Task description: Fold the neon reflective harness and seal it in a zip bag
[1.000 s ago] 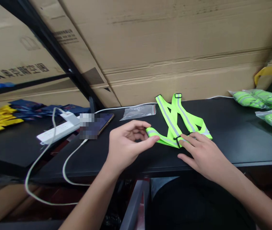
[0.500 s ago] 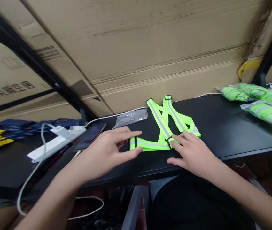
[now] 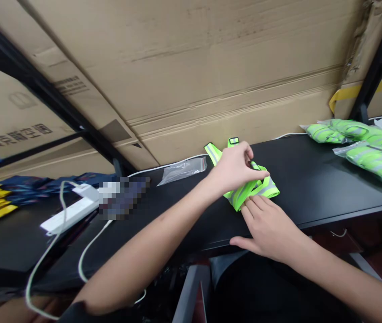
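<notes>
Since the left hand (image 3: 233,168) crossed over, its fingers (image 3: 246,154) have been pinched on the bunched reflective vest (image 3: 241,197). Beneath those fingers, the right hand (image 3: 268,229) lies spread apart against the vest on the black desk (image 3: 328,188).

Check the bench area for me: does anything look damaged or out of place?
The large brown cardboard carton behind the bench is torn at its upper right, beside the black metal shelf upright. Its ragged, peeling edge stands out against otherwise intact cardboard.

Bare forearms (image 3: 143,255), black sleeve (image 3: 76,313) on left arm
</notes>
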`<state>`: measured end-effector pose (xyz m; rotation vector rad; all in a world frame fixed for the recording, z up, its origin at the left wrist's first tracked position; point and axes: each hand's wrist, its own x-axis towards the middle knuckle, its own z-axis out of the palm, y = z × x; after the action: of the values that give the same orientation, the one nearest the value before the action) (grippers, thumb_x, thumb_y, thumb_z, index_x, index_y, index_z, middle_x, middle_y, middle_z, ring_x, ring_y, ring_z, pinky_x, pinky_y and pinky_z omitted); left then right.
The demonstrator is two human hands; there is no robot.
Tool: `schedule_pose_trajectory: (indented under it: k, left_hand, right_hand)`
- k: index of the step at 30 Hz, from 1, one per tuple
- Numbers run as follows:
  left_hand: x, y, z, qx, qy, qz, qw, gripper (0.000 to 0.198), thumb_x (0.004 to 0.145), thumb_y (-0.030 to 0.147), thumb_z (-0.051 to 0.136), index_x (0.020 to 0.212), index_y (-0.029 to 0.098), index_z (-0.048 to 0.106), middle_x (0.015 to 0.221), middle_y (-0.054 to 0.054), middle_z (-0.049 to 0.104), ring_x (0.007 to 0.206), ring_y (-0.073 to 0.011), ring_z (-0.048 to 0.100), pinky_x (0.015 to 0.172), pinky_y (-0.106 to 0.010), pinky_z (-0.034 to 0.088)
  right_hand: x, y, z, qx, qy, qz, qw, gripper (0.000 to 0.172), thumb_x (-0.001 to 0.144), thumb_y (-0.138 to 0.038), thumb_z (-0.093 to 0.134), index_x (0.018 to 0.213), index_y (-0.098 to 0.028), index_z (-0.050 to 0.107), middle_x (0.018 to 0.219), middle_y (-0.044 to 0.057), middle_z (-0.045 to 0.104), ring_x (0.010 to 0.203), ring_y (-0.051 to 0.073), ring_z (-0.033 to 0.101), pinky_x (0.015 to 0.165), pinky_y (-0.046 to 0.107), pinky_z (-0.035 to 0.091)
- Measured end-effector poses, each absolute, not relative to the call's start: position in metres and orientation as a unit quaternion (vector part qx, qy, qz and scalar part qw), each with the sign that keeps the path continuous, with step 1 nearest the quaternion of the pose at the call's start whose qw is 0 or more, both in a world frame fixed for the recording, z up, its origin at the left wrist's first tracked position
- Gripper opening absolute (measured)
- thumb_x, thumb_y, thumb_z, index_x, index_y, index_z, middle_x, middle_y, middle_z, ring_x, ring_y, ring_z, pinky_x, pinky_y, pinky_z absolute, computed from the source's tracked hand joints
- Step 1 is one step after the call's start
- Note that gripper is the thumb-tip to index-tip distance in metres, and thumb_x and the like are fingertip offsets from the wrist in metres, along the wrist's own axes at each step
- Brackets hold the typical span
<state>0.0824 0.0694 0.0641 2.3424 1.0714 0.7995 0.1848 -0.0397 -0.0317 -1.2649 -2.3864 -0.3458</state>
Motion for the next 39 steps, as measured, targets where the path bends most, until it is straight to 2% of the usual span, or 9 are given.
schedule_pose_trajectory:
  k: [6,10,15,19,24,27,31,35,39]
  left_hand:
    - [0.120,0.070,0.031,0.889,0.366,0.151,0.228,0.053,0.054,0.050,0.090,0.062,0.020,0.048,0.059,0.005,0.051,0.055,-0.0123,0.047,0.052,-0.027,0.034]
    - [0.113,0.075,0.022,0.874,0.345,0.150,0.308,0.049,0.051,0.049,0.093,0.062,0.018,0.056,0.059,0.004,0.057,0.055,-0.0124,0.050,0.052,-0.027,0.038]
    - [0.083,0.080,0.019,0.863,0.266,0.118,0.413,0.028,0.081,0.041,0.076,0.095,0.016,0.075,0.086,-0.004,0.070,0.078,-0.0170,0.066,0.072,-0.029,0.052]
    - [0.069,0.076,0.009,0.900,0.242,0.157,0.327,0.031,0.092,0.032,0.064,0.117,0.017,0.074,0.101,-0.008,0.068,0.099,-0.0193,0.064,0.093,-0.033,0.050]
    - [0.071,0.071,-0.001,0.912,0.246,0.160,0.286,0.028,0.092,0.031,0.066,0.117,0.023,0.074,0.088,-0.003,0.062,0.083,-0.0167,0.061,0.080,-0.029,0.049]
    - [0.072,0.070,-0.002,0.920,0.226,0.171,0.270,0.018,0.091,0.029,0.067,0.105,0.021,0.076,0.085,-0.002,0.061,0.081,-0.0166,0.059,0.075,-0.028,0.046]
    - [0.069,0.063,-0.001,0.904,0.267,0.210,0.260,0.023,0.086,0.036,0.073,0.092,0.015,0.069,0.083,-0.003,0.062,0.077,-0.0162,0.058,0.070,-0.026,0.047]
    - [0.058,0.031,-0.004,0.927,0.299,0.205,0.096,0.021,0.097,0.032,0.059,0.089,0.016,0.070,0.093,-0.009,0.065,0.099,-0.0251,0.059,0.090,-0.040,0.049]
    - [0.041,-0.011,-0.014,0.892,0.397,0.216,-0.018,0.030,0.099,0.027,0.051,0.121,0.020,0.069,0.127,-0.019,0.056,0.124,-0.0384,0.050,0.095,-0.058,0.049]
  right_hand:
    - [0.191,-0.037,-0.035,-0.434,-0.861,-0.114,0.240,0.067,0.090,-0.061,0.058,0.115,0.001,0.068,0.108,0.024,0.068,0.110,0.037,0.063,0.096,0.051,0.051]
    - [0.195,-0.037,-0.033,-0.424,-0.866,-0.101,0.245,0.067,0.089,-0.061,0.059,0.114,0.000,0.070,0.107,0.024,0.068,0.109,0.037,0.063,0.093,0.050,0.053]
    - [0.194,-0.039,-0.033,-0.429,-0.867,-0.101,0.233,0.062,0.092,-0.059,0.057,0.116,-0.003,0.070,0.104,0.020,0.070,0.107,0.035,0.064,0.094,0.050,0.054]
    - [0.197,-0.042,-0.031,-0.420,-0.869,-0.106,0.239,0.062,0.092,-0.054,0.058,0.120,0.001,0.066,0.111,0.024,0.069,0.114,0.038,0.062,0.100,0.052,0.051]
    - [0.232,-0.037,-0.017,-0.334,-0.881,-0.055,0.331,0.021,0.097,-0.024,0.054,0.092,-0.017,0.073,0.090,0.009,0.073,0.086,0.020,0.069,0.079,0.034,0.059]
    - [0.258,-0.024,-0.016,-0.391,-0.838,-0.074,0.373,0.020,0.096,-0.021,0.054,0.101,-0.020,0.073,0.098,0.009,0.074,0.093,0.022,0.069,0.083,0.039,0.059]
    - [0.276,-0.013,-0.029,-0.441,-0.839,-0.039,0.316,0.029,0.099,-0.028,0.048,0.113,-0.021,0.072,0.112,0.008,0.075,0.103,0.023,0.071,0.090,0.042,0.061]
    - [0.278,-0.019,-0.036,-0.461,-0.844,-0.044,0.270,0.032,0.101,-0.035,0.047,0.114,-0.018,0.071,0.122,0.012,0.072,0.111,0.026,0.068,0.095,0.046,0.059]
    - [0.273,-0.028,-0.036,-0.493,-0.825,-0.043,0.273,0.035,0.102,-0.041,0.044,0.111,-0.019,0.070,0.132,0.015,0.064,0.117,0.029,0.065,0.093,0.048,0.059]
